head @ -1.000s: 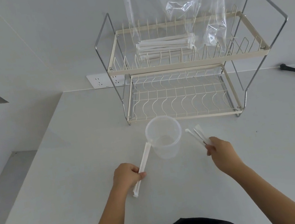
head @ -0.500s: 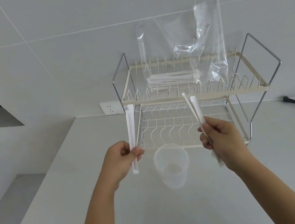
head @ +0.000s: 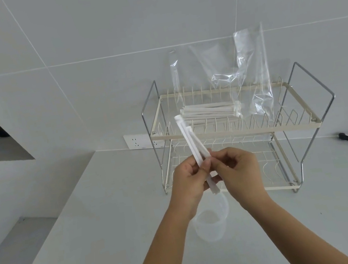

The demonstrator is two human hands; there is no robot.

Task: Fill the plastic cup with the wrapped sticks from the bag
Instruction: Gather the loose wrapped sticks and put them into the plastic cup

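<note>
Single head-worn wide-angle view; faces forward, slightly down; hands close at frame centre; two-tier cream wire dish rack (head: 222, 133) beyond, centre-right.

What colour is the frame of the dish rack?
Cream, with chrome side bars; the dish rack shows in the head view.

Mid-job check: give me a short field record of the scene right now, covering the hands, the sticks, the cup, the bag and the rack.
left hand: holds the gathered wrapped sticks
right hand: pinches the same sticks
gathered sticks: one bundle, tilted, above the cup
plastic cup: upright on the counter, partly hidden by the forearms; no sticks visible inside
bag: clear, on the upper tier of the rack
remaining sticks: stacked flat on the upper tier
lower tier: no items seen
</note>
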